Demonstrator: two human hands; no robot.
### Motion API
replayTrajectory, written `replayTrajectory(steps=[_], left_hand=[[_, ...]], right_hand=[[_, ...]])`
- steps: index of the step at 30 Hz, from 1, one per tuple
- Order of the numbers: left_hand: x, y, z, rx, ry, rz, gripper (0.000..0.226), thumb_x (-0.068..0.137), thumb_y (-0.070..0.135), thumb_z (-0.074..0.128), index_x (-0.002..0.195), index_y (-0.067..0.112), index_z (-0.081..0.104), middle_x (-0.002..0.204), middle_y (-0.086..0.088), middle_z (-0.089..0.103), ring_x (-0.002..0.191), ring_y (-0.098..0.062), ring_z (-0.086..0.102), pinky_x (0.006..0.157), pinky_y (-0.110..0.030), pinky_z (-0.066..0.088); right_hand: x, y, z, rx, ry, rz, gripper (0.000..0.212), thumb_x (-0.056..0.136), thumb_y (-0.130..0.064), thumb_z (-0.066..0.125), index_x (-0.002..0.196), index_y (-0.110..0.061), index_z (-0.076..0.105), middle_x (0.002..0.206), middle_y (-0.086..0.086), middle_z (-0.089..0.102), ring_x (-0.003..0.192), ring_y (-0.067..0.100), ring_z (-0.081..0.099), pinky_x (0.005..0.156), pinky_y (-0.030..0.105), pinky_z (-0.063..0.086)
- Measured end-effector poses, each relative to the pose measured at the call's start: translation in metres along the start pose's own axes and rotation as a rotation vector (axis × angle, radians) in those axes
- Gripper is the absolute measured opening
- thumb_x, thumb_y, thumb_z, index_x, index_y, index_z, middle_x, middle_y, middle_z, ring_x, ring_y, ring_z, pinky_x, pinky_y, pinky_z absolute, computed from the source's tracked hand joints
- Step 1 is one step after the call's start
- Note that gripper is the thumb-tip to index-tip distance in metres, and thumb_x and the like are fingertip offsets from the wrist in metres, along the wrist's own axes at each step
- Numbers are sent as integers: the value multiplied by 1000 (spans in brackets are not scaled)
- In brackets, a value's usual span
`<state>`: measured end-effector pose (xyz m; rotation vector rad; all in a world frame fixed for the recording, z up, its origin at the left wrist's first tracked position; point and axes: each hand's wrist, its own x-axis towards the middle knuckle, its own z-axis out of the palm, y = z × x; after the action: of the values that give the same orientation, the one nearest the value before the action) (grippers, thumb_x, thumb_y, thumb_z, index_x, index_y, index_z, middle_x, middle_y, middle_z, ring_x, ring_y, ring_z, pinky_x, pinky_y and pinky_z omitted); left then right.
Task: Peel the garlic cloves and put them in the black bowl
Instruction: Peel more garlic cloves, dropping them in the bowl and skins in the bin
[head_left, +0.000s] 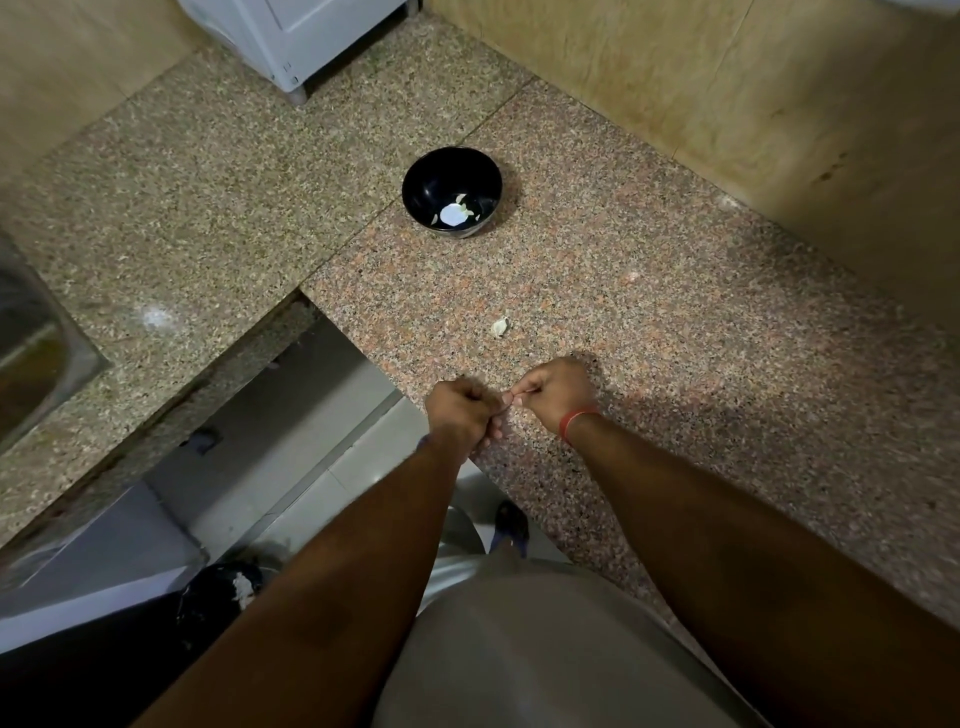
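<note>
The speckled granite counter (597, 291) fills most of the view, running in an L from the far left round to the near right, with a seam between a greener slab on the left and a pinker slab on the right. A tan wall (727, 104) rises behind it on the right. At the far edge, a white appliance (306, 36) stands on the counter on a short foot. At the left edge part of a steel sink (31, 332) is set into the counter. Below the counter's near-left edge lies a pale tiled floor (322, 441), and a foot in a dark sandal (511, 525) shows there.

The black bowl (452, 191) sits on the pink slab, far from the person and well apart from the hands; pale pieces lie in its bottom, next to a bright glare spot. Whether they are cloves or skins cannot be told.

Both forearms reach in from the near side and meet just above the counter's near edge. The left hand (460, 410) is clenched in a fist, its grip curled round something hidden inside. The right hand (556, 387), a red band (576, 422) on its wrist, pinches a small pale bit between thumb and fingertip, touching the left hand's fingers. The garlic clove itself is too small and covered to make out.

A small pale scrap (500, 326) lies on the counter between the hands and the bowl, nearer the hands.
</note>
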<state>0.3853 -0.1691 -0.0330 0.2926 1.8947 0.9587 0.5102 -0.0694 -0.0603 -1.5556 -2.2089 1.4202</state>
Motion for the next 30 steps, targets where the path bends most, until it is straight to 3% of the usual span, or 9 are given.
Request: replayTrajectory(steps=[4,8,14,22,30], left_hand=[[6,2,-1,32,50,-77,30,81,20,89,71,-3,74,64,-21,71,46,-25,61,43,-31,48],[9,9,-3,63,62,-161,36,72,25,95,70,-5,75,64,-19,72,47,-24,62,48,-33,52],[14,18,-3,91,69,-249,28,71,17,95,71,-4,76,65,-18,73,43,-20,60,42,-26,47],[18,22,-6,199,53,-212,34,68,22,97,66,-3,74,59,-13,72,45,-20,61,51,-32,55],[19,16,-6,216,66,-119,33,68,23,97,68,-1,74,57,-11,71,42,-19,61,43,-27,50]], right_hand=[[7,0,-9,-25,-90,-59,15,76,-11,89,77,-23,81,80,-13,78,74,2,74,76,35,64],[9,0,-11,-10,-72,-80,18,72,-8,90,73,-21,79,77,-7,77,72,7,74,75,38,65],[13,0,-7,-38,-49,-42,19,68,-11,92,69,-23,79,73,-8,76,69,7,73,74,39,65],[14,-3,-10,-71,-40,-103,13,69,-8,90,71,-17,80,76,-3,77,69,10,73,75,39,64],[9,-6,-11,-119,-38,-150,11,71,-9,88,73,-17,81,76,-2,77,69,10,71,74,35,63]])
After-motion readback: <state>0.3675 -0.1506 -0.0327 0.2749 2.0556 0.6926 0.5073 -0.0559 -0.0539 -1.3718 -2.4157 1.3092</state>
